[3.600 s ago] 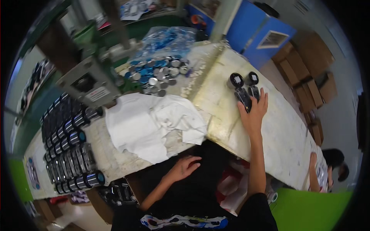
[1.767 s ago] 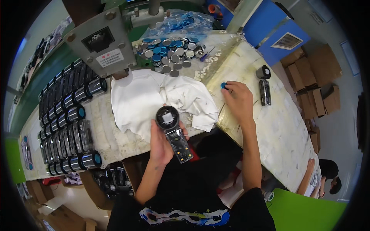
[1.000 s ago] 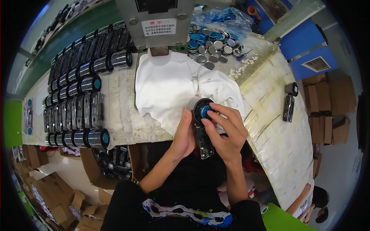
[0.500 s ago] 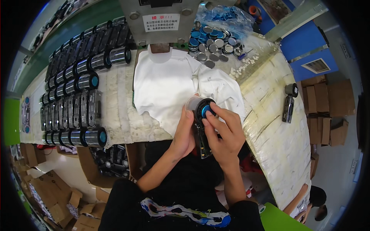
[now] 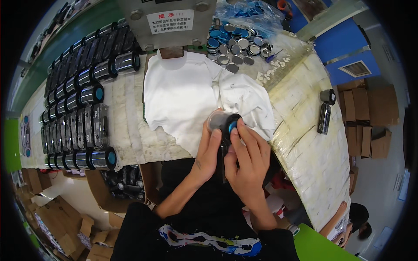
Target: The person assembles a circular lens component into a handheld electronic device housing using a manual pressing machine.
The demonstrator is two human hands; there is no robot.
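Since half a sec ago, little shift: both hands stay on the black flashlight (image 5: 224, 126), just nudged. Head view: left hand (image 5: 208, 153) wraps its silver head from the left; right hand (image 5: 247, 160) closes round the body, fingertip on the blue cap. It's held over the white cloth (image 5: 183, 93) at the bench edge. Rows of finished flashlights (image 5: 82, 108) to the left, loose caps (image 5: 235, 43) up top, another flashlight (image 5: 324, 114) well apart, right.

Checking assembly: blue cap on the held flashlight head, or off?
On: blue cap sits in the flashlight head, right hand thumb pressing it, left hand gripping.
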